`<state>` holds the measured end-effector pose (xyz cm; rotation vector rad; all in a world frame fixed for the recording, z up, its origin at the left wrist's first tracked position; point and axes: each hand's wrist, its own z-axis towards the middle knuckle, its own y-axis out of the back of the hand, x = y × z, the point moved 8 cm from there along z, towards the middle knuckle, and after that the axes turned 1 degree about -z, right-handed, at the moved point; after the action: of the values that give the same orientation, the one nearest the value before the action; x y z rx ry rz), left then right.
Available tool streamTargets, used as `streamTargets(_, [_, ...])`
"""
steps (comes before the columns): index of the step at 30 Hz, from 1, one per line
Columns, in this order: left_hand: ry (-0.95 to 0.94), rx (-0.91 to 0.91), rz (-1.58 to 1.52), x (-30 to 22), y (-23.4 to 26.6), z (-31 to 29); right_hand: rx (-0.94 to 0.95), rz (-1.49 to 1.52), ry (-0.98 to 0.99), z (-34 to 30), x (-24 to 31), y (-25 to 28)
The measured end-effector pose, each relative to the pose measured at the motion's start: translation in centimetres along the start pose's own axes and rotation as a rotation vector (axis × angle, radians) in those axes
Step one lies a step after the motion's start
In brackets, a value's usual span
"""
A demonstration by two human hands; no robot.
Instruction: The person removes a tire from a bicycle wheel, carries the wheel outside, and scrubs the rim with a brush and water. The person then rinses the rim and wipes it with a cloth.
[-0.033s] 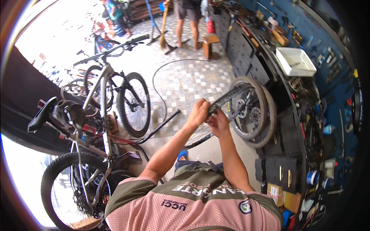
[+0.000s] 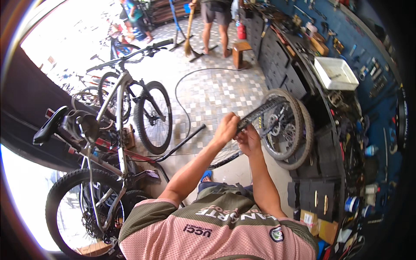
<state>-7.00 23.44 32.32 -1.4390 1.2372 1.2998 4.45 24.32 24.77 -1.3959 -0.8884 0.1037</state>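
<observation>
At far left, a silver bicycle (image 2: 120,138) with a black saddle stands on knobbly black tyres. A dark hose (image 2: 177,89) curves over the tiled floor (image 2: 216,93), beside a straw broom (image 2: 189,43). At lower centre, the wearer's pink and olive shirt (image 2: 216,236) carries large white capitals across the chest, smaller dark lettering at left and a round badge at right. Above it, the left hand (image 2: 227,128) has its fingers curled closed over the near end of a black tyre. The right hand (image 2: 249,139) lies just beside it against the tyre, fingers bent and drawn together; their tips are partly hidden, and whether they pinch cannot be told. The wheel (image 2: 262,112) stands tilted in front of the wearer, its tread studded with small blocks, its thin spokes visible below the hands; short yellow marks on its side are too small to read. Behind it rises a counter (image 2: 275,54) with black drawers, against which two loose wheels (image 2: 299,136) lean, one overlapping the other. Farther right are a cardboard box (image 2: 308,218) with a pale label and a white tray (image 2: 342,83). At far right, a dark tyre (image 2: 403,121) by the blue wall bears pale and yellow markings.
</observation>
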Motion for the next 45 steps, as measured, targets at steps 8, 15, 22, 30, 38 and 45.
streamTargets(8, [-0.058, -0.023, 0.066, -1.1, 1.5, 0.7, 0.075, 0.106, -0.099, 1.0, -0.9, -1.9])
streamTargets(15, [-0.01, -0.04, 0.003, -1.1, 2.3, 0.4, -0.018, 0.083, -0.028, 0.7, -0.8, -3.2])
streamTargets(22, [-0.033, -0.033, 0.067, -1.1, 2.0, 1.1, 0.015, -0.032, 0.048, 1.4, 0.1, -2.4])
streamTargets(30, [-0.188, -0.024, 0.161, -1.0, 1.8, 2.0, 0.08, -0.008, 0.053, 2.2, -0.2, -1.0])
streamTargets(38, [-0.177, -0.028, 0.151, -1.9, 1.3, 2.2, 0.024, 0.008, 0.028, 2.5, 0.1, 0.4])
streamTargets(45, [-0.125, -0.039, 0.132, -1.1, 1.9, 2.3, 0.092, 0.07, 0.001, 2.3, -0.7, -1.9])
